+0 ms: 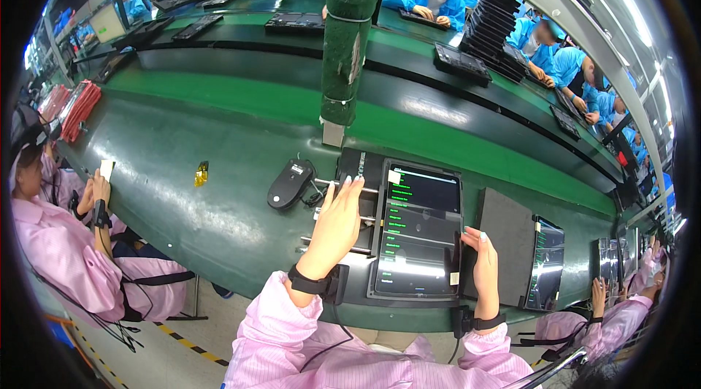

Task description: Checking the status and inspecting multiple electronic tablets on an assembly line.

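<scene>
A tablet [420, 243] with a lit dark screen and a green text list lies in a black test fixture [361, 163]. Two small pale stickers sit on its glass. Over the fixture's left side, beside its metal rods, my left hand [337, 222] has its fingers stretched out and holds nothing. My right hand [483, 268] is upright along the tablet's right edge, fingers extended, with the fingertips at or very near that edge. A black computer mouse [290, 185] rests left of the fixture.
To the right are a dark grey pad [499, 239] and a second tablet [548, 261]. A yellow sticker piece [201, 174] lies left on the green bench. A green-wrapped post [345, 60] rises ahead. Co-workers in pink sit on both sides; others in blue work beyond the conveyor.
</scene>
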Tool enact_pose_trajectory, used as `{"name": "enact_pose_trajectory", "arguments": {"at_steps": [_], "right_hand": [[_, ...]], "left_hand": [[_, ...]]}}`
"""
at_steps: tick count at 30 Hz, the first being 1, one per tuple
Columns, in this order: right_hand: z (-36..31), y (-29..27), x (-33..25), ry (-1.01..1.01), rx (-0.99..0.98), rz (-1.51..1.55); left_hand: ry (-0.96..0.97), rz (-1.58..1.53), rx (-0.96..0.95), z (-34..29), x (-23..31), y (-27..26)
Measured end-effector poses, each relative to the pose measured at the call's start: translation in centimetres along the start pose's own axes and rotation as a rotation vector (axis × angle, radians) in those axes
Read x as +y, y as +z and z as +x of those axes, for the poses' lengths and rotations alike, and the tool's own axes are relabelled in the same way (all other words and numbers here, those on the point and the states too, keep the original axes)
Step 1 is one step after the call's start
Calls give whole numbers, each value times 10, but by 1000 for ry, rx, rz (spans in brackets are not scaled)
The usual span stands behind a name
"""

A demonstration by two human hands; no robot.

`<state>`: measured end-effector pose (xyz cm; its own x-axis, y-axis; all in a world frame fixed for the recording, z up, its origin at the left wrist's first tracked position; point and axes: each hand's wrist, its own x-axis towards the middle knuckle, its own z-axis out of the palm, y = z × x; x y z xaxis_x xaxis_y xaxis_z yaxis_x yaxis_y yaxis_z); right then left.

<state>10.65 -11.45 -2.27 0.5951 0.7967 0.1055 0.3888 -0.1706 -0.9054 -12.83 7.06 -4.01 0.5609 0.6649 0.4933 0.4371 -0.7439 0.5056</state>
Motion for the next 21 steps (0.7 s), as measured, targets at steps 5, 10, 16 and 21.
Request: {"name": "enact_pose_trajectory", "arguments": {"at_steps": [5,10,16,21], "right_hand": [[1,3,-3,-3,54,-13],[-7,5,-24,-137,2,-283],[-13,30,-60,-638,-503,-575],[-33,60,-76,-909,-806,-704]], "left_hand": [[-171,89,382,5,-16,-26],[-415,120,469,-3,-29,-37],[-373,210,412,-4,-32,-29],[-369,198,361,-6,-31,-28]]}}
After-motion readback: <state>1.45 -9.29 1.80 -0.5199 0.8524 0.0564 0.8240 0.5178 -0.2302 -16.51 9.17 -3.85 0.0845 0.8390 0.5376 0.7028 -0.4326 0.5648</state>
